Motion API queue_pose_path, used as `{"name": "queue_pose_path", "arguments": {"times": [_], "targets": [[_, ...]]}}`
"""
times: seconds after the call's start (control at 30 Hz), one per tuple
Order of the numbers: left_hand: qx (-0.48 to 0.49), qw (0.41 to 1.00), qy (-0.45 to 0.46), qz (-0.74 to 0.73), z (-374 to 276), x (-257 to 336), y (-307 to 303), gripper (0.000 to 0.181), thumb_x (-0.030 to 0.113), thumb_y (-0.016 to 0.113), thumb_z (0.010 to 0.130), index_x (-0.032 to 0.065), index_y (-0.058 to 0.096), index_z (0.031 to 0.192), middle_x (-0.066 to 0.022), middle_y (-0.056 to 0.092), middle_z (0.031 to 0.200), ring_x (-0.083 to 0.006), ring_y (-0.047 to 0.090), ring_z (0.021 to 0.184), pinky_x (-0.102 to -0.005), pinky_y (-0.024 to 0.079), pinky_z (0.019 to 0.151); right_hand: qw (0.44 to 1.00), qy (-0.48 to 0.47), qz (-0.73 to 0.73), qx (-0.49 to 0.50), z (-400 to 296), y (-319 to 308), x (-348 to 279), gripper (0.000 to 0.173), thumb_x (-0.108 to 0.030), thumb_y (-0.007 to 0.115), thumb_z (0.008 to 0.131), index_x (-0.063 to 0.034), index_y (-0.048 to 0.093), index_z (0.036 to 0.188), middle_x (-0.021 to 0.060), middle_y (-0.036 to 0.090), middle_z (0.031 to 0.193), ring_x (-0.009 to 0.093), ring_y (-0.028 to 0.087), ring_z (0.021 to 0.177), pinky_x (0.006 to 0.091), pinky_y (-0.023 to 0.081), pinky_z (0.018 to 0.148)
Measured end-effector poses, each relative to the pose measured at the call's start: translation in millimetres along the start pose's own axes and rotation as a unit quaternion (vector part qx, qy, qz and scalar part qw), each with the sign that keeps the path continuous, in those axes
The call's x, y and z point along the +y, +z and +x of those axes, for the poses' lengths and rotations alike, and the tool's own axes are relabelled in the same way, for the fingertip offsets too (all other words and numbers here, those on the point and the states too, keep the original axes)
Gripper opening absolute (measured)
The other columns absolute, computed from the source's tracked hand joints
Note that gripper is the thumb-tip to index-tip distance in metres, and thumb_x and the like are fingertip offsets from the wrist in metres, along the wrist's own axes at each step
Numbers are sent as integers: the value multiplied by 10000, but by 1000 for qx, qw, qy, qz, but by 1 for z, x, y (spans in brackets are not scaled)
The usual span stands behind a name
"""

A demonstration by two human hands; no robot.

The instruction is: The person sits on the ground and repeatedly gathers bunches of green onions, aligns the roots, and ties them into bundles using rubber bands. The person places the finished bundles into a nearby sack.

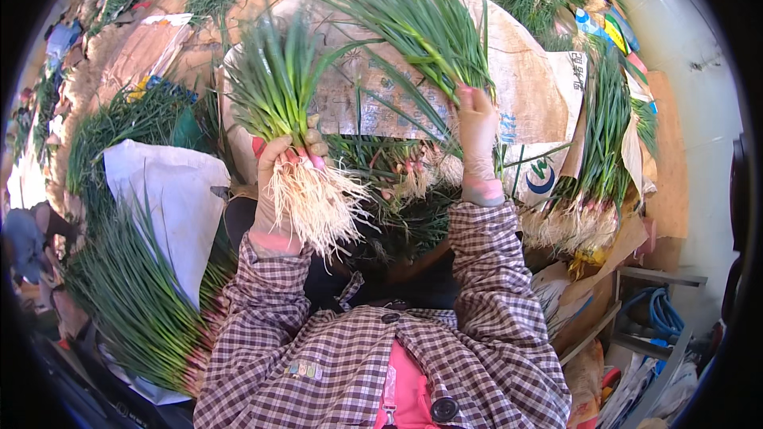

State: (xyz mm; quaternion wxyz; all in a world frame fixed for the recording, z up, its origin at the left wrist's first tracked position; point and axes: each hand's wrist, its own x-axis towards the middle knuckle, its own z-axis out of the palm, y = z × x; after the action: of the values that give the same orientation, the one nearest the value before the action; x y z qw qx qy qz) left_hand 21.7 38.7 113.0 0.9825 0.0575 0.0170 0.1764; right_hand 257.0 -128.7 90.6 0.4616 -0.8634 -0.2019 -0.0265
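Observation:
My left hand (271,182), in a thin glove, grips a bunch of green onions (280,83) near the bulbs. Their pale roots hang down over my wrist, and the leaves stand upward. In my gloved right hand (478,131) is a second bunch of green onions (417,30), pinched at its lower end. Its leaves lean up and to the left; the fingers and wrist partly hide its roots. Behind both bunches lies a round surface covered with a woven sack (524,89) that bears printing. Loose green onions (411,173) with pinkish bulbs lie between my hands, below the sack's edge.
A large pile of green onions (137,286) lies at my left beside a white sheet (173,190). More onions (602,137) lean at the right. A metal frame (661,277) with a coiled blue hose (658,310) stands low at the right. People sit at the far left.

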Motion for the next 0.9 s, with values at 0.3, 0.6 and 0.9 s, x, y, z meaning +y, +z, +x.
{"name": "queue_pose_path", "arguments": {"times": [0.3, 0.6, 0.9], "targets": [[184, 976, -86, 78, -7, -48, -82, 329, 169, 557, 789, -36, 548, 1047, -193, 570, 1109, -305, 550, 1017, -450, 434, 903, 964, -162, -24, -210, -124, 30, -4, 265, -317, 583, 834, -82, 577, 710, 140, 559, 581, 331, 565, 574, 406, 439, 514], [193, 971, -103, 95, -17, -52, -95, 260, 159, 528, 814, -15, 588, 998, -131, 622, 902, -258, 595, 834, -401, 484, 789, 830, 216, 369, -358, -102, 95, -11, 175, -150, 585, 853, -1, 615, 939, 32, 616, 729, 103, 552, 594, 243, 436, 555], [183, 974, -102, 86, -25, -61, -88, 261, 175, 537, 793, 4, 554, 990, -107, 599, 913, -237, 580, 811, -398, 478, 767, 683, 437, 531, -245, -117, 92, -17, 109, -144, 562, 864, -45, 606, 868, 26, 561, 638, 108, 430, 394, 235, 320, 333]]}}
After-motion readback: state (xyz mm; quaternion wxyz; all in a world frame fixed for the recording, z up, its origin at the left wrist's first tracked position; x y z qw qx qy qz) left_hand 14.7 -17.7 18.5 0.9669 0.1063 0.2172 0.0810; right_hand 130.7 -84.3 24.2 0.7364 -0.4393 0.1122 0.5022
